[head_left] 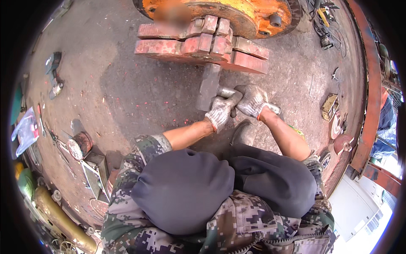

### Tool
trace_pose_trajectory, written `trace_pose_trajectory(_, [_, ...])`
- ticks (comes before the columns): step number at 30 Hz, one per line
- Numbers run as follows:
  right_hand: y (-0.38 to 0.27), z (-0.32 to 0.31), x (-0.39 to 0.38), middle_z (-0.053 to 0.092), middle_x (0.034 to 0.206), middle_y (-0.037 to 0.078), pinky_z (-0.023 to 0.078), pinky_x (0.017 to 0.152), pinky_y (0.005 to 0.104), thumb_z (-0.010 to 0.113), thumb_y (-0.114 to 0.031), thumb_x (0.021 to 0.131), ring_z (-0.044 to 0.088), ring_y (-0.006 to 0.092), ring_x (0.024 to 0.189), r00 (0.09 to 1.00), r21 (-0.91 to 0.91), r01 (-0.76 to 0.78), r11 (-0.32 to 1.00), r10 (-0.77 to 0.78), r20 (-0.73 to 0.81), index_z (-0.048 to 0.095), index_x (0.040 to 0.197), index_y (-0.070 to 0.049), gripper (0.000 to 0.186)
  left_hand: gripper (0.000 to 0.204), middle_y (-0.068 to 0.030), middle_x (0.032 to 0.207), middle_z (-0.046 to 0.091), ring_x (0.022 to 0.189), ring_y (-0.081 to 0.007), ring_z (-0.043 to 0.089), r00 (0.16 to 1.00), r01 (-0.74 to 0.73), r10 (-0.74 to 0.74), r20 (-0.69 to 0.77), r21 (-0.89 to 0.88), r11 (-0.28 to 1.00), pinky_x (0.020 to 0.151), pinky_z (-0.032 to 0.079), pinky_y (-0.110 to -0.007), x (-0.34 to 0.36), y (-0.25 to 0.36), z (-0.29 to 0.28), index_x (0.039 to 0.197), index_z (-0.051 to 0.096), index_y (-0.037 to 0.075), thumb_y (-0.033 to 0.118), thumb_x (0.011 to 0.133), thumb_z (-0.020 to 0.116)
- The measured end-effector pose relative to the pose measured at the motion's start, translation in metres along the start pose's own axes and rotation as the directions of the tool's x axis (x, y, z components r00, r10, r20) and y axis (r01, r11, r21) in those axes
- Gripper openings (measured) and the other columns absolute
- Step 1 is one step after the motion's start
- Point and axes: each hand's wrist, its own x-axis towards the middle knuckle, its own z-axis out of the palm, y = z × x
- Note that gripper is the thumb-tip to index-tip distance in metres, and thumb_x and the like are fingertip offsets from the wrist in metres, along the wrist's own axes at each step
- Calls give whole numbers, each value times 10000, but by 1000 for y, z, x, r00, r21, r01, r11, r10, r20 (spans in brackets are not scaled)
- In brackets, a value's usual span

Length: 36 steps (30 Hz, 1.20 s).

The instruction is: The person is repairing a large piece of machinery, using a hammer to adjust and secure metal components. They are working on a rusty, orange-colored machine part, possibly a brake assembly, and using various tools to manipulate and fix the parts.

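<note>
Both of my hands wear dirty white knit gloves and are wrapped round the metal handle of a sledgehammer (208, 86). My left hand (220, 111) grips close behind the heavy grey head. Just to its right, my right hand (252, 100) is closed farther along the handle, whose end sticks out past the glove. One face of the hammer head points at the red steel block part (198, 47) ahead of me; whether they touch I cannot tell. That part has paired plates, a split and square lugs. Behind it stands a large orange round housing (241, 12) with bolts.
On the concrete floor at left lie a cordless power tool (53, 76), hand tools, a clear plastic bag (26, 131) and a rusty can (80, 144). Gas cylinders (63, 220) lie lower left. Cables (332, 34) and a rusty steel beam (370, 93) are at right. My boot (243, 133) is below my hands.
</note>
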Motion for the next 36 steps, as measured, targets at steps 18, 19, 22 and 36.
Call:
trace_pose_trajectory(18, [52, 28, -6, 697, 715, 142, 519, 595, 405, 787, -320, 709, 687, 229, 633, 925, 403, -224, 888, 64, 373, 720, 976, 38, 451, 347, -118, 957, 717, 909, -184, 688, 838, -533, 439, 324, 657, 533, 840, 546, -339, -84, 74, -88, 1257, 625, -29, 243, 1043, 645])
trace_pose_trajectory(19, [56, 29, -6, 680, 691, 108, 514, 570, 385, 795, -313, 715, 670, 192, 610, 929, 508, -226, 831, 27, 369, 715, 947, 47, 436, 336, -105, 954, 705, 907, -189, 676, 685, -633, 709, 166, 618, 466, 854, 539, -346, -82, 86, -94, 1259, 618, -29, 251, 1075, 590])
trace_pose_trajectory(22, [55, 22, -7, 671, 674, 79, 495, 528, 346, 793, -280, 720, 646, 169, 570, 877, 529, -354, 771, 78, 473, 712, 867, 23, 346, 399, -139, 1157, 661, 1067, -217, 632, 146, -603, 983, -115, 777, 180, 1000, 498, -401, -56, 137, -118, 1338, 580, -34, 289, 1134, 466])
trace_pose_trajectory(36, [37, -17, -56, 631, 1393, 171, 455, 1122, 387, 597, -252, 1085, 592, 209, 1281, 667, 576, 302, 759, 263, -697, 523, 1477, 18, 482, 319, -171, 1211, 719, 1109, -270, 665, 93, -578, 972, -217, 783, 230, 1007, 505, -390, 29, 219, -105, 1217, 690, -53, 176, 1089, 510])
